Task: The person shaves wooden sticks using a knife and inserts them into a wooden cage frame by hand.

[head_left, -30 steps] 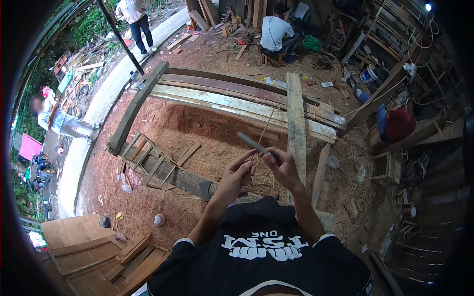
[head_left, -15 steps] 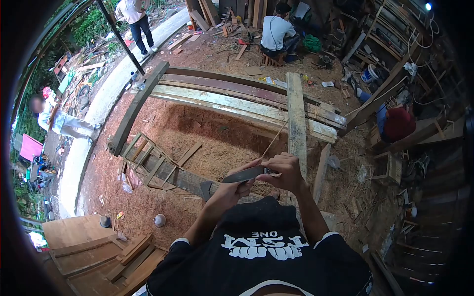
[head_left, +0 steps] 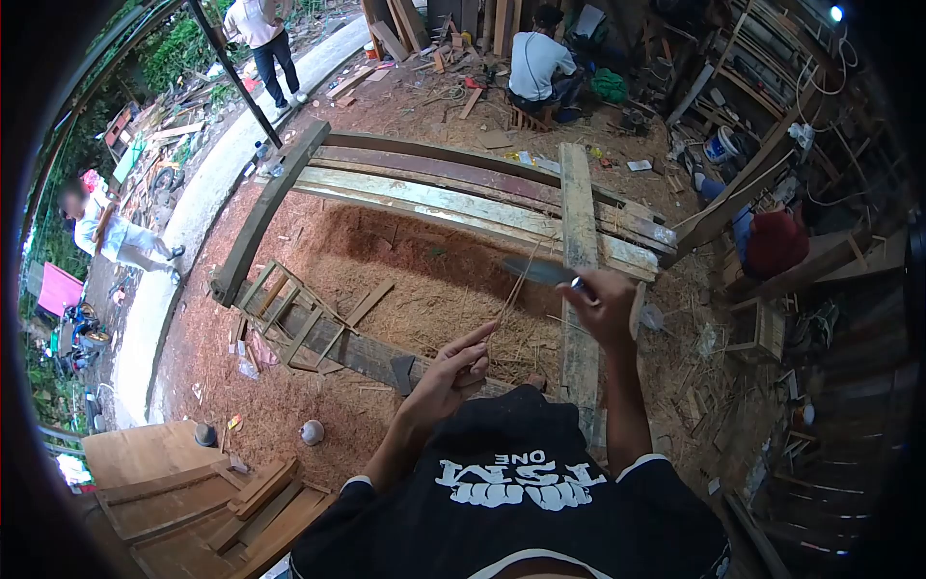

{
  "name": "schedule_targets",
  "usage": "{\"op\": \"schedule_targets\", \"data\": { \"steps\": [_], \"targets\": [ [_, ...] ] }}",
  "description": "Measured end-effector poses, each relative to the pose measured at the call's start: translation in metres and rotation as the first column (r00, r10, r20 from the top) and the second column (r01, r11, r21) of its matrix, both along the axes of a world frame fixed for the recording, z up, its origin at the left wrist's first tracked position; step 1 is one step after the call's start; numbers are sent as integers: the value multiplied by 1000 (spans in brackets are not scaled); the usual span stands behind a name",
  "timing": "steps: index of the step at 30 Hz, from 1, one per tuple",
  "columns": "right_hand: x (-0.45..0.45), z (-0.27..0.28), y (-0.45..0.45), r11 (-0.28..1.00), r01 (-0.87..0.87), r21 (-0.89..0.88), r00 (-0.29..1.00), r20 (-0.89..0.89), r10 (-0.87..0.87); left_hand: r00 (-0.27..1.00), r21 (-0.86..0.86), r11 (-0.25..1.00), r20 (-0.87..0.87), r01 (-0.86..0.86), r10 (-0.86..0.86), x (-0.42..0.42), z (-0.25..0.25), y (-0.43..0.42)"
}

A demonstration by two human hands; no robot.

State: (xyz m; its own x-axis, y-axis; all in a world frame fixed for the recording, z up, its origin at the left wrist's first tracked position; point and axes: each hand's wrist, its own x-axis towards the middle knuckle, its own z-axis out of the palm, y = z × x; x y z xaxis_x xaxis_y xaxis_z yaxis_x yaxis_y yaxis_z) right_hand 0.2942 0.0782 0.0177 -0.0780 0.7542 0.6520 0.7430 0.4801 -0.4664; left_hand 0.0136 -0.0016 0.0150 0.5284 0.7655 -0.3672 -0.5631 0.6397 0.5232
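My right hand [head_left: 603, 304] is closed round the handle of a knife. The knife's broad grey blade [head_left: 538, 271] points left, out over the shavings, and crosses or lies close to the upper part of a thin wooden stick [head_left: 507, 304]. Lower and to the left, my left hand [head_left: 455, 374] is closed on the stick's near end, one finger stretched along it. The stick slants up and away, and thin strands seem to stand off it near the blade. Whether the blade touches the stick I cannot tell.
A bench-like frame of long planks [head_left: 424, 193] stands ahead, with an upright-looking board [head_left: 580, 222] across its right side. A slatted wooden piece [head_left: 294, 318] lies left on sawdust. Wooden panels [head_left: 183, 482] are at lower left. Another person [head_left: 540, 66] sits at the back.
My right hand has moved the knife up and to the right, away from my left hand. The left hand now shows lower, with the stick still in it.
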Motion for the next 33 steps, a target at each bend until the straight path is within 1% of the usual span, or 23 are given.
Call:
{"op": "schedule_targets", "data": {
  "steps": [3,4,6,7,8,9,11,12,15,17,18,21,22,25,29,32,33],
  "targets": [
    [-33,-7,-18,961,-270,56,962,62,267,1000,4,1000,10,21,-21,4,-3,7],
    [-38,7,-25,951,-303,-58,940,147,308,999,23,999,24,25,-26,4,-4,9],
    [-28,3,-4,986,-163,12,980,-111,164,998,58,998,46,30,-33,1,-3,9],
    [-18,0,8,996,-86,28,965,-244,91,1000,50,998,15,24,-25,-2,-2,7],
    [6,-1,15,981,188,-56,982,-14,-189,1000,43,999,-14,20,-19,-5,1,5],
    [15,4,19,965,252,-77,967,-21,-255,999,36,999,-40,16,-15,-7,2,3],
    [14,8,11,977,203,-60,979,28,-202,998,54,998,-51,-33,36,-11,-7,6],
    [8,4,5,982,173,-78,985,4,-173,996,56,997,-58,-61,64,-13,-10,5],
    [-15,-21,-9,990,96,-107,992,-72,-104,966,82,981,-180,-175,187,-4,1,13],
    [-27,-36,-12,994,67,-91,987,-143,-79,968,151,972,-148,-181,203,-2,-11,18],
    [-35,-29,-19,976,31,-216,980,-185,-72,969,184,966,-134,-180,206,-2,-14,20],
    [-47,-20,-26,933,-167,-319,954,-290,72,947,225,959,-232,-172,224,5,-15,25],
    [-54,-16,-29,912,-235,-337,929,-354,109,945,249,955,-241,-159,220,8,-15,26],
    [-66,-21,-28,875,-352,-333,899,-380,217,937,300,944,-268,-140,224,14,-12,26],
    [-73,-21,-23,886,-380,-267,899,-334,285,935,312,938,-264,-150,237,18,-4,25],
    [-66,-14,-16,921,-354,-166,933,-129,335,937,321,940,-277,-117,211,13,-10,24],
    [-64,-13,-14,931,-333,-153,941,-125,316,937,326,940,-288,-98,197,12,-13,24]
  ]
}}
